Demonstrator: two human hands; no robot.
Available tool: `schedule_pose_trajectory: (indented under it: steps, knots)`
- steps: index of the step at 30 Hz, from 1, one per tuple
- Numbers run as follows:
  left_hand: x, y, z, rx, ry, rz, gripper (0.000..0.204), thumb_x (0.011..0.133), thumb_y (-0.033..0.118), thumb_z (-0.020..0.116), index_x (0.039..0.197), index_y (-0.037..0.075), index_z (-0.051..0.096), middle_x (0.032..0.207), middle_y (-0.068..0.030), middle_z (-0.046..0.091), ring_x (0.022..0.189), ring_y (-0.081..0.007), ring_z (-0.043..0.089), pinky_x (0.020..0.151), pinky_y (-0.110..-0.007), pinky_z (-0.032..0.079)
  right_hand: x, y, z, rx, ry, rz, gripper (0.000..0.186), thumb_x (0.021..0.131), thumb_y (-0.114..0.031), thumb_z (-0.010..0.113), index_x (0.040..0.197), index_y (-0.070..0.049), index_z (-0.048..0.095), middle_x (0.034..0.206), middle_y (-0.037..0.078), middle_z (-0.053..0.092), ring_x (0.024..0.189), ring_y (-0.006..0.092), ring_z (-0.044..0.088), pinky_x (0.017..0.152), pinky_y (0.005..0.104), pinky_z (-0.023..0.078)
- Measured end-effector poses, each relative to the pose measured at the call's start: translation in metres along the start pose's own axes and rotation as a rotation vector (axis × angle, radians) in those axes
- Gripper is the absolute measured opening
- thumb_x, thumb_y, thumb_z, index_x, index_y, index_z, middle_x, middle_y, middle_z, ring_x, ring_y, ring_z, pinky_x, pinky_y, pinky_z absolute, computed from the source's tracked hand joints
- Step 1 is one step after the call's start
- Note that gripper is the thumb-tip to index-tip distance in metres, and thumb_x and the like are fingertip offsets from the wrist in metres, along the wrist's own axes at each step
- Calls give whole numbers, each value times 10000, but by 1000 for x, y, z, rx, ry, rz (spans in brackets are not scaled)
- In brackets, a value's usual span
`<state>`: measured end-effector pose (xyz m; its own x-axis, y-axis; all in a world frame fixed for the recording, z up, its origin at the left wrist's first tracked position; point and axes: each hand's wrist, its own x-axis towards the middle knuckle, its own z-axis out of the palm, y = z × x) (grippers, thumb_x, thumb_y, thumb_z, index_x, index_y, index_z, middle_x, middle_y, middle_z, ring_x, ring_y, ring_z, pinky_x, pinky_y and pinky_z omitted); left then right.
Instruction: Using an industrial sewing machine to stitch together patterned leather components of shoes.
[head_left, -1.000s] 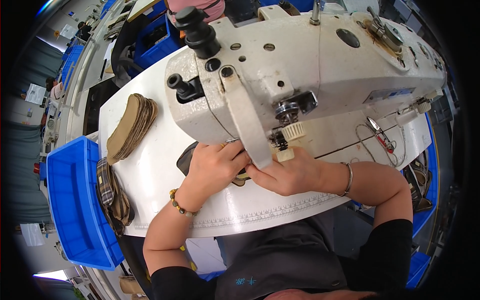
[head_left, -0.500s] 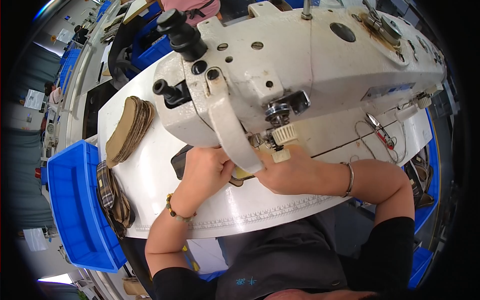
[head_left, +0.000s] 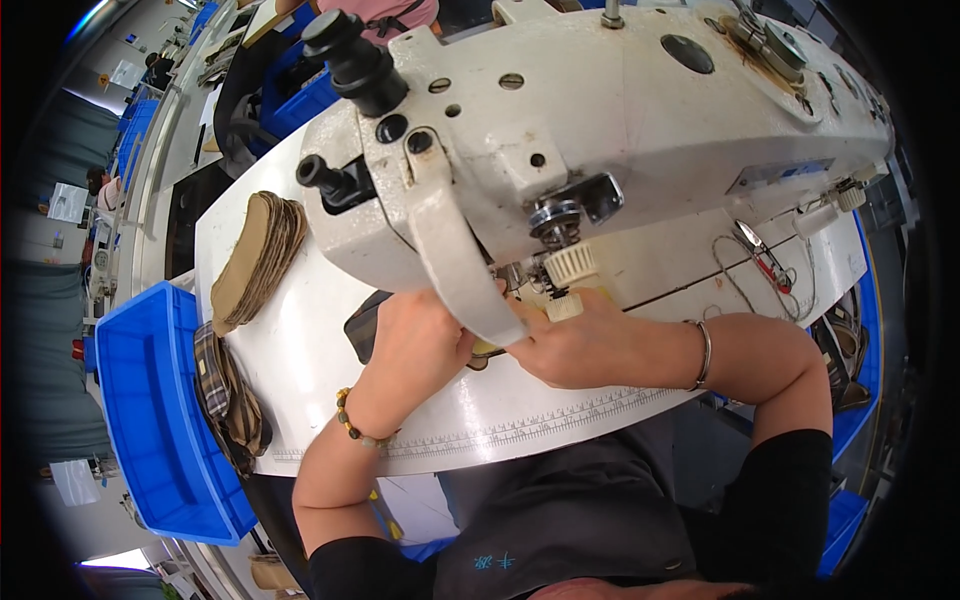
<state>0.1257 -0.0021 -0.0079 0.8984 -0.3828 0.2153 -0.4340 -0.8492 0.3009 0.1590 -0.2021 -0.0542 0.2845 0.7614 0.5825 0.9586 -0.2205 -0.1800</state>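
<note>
Under the head of a white sewing machine [head_left: 480,160], both hands work at a piece of dark fabric [head_left: 366,326] with a tan and yellowish edge [head_left: 479,362]. My left hand [head_left: 418,335], curled with thumb and finger together, grips the piece left of the needle area. My right hand [head_left: 572,345] is closed at its right side, below the white thread-tension knobs [head_left: 570,268]. The machine's curved white lever [head_left: 455,260] passes in front of the fingertips. It hides the needle, the presser foot and most of the fabric between the hands.
A stack of tan fabric pieces [head_left: 258,262] lies at the table's left, with plaid pieces [head_left: 222,385] hanging near a blue bin [head_left: 165,420]. Red-handled thread snips [head_left: 765,262] and a loose cord lie at the right. A printed ruler [head_left: 540,428] runs along the front edge.
My left hand has shifted slightly to the right, toward the right hand. My right hand stays nearly in place. Less of the tan and yellow edge shows between them.
</note>
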Motion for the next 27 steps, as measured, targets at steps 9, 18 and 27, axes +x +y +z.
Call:
schedule_pose_trajectory:
  steps: [9, 18, 27]
  knots:
    - [4, -3, 3, 74, 79, 33, 204, 763, 52, 727, 955, 107, 768, 791, -78, 678, 614, -281, 642, 530, -376, 495, -4, 6, 3, -74, -39, 7, 163, 658, -111, 672, 739, -61, 541, 468, 39, 471, 393, 215, 540, 379, 353, 413]
    - [3, -11, 2, 14, 48, 46, 185, 775, 81, 750, 960, 73, 750, 828, -105, 696, 708, -304, 664, 607, -384, 508, -4, 10, 11, -29, 43, 45, 115, 693, -98, 669, 789, -56, 622, 582, 64, 548, 440, 220, 572, 406, 354, 444]
    - [1, -3, -8, -6, -37, -40, 164, 790, 91, 750, 952, 62, 751, 826, -108, 694, 695, -309, 655, 604, -385, 496, -8, 7, 2, -52, -252, 141, 255, 741, -79, 656, 994, -49, 655, 788, 36, 614, 669, 209, 636, 520, 323, 493]
